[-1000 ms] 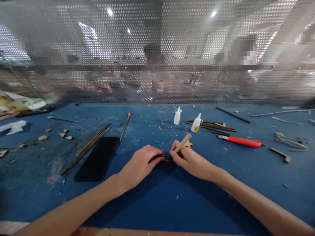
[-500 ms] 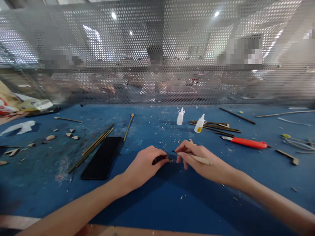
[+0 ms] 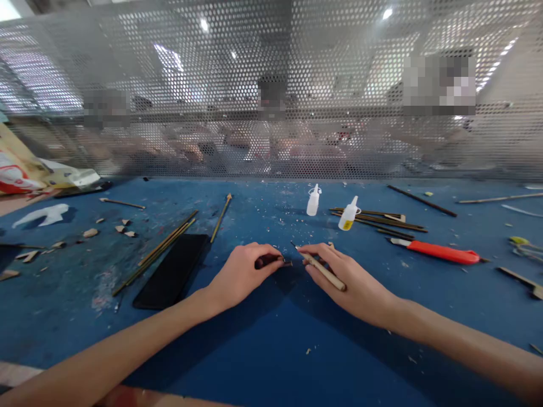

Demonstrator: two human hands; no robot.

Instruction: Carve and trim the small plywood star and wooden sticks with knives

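My left hand (image 3: 248,271) pinches a small dark piece (image 3: 287,263) between thumb and fingertips, just above the blue tabletop. My right hand (image 3: 348,282) holds a tool with a pale wooden handle (image 3: 324,271) and a thin dark tip, which points up and left. The tip is near the small piece, with a gap between them. Fingers hide part of the handle and most of whatever lies inside the left pinch. Two white glue bottles (image 3: 313,201) (image 3: 348,215) stand beyond my right hand.
A black phone (image 3: 172,271) lies left of my left hand beside thin sticks (image 3: 156,249). A red cutter (image 3: 443,251) and more sticks lie at the right. Wood chips (image 3: 90,232) are scattered left. A perforated screen (image 3: 237,147) stands behind, with people beyond it.
The tool in my right hand has turned, its handle end now lower and nearer, and its tip slightly higher. My left hand has shifted slightly left and up. The camera view has shifted slightly.
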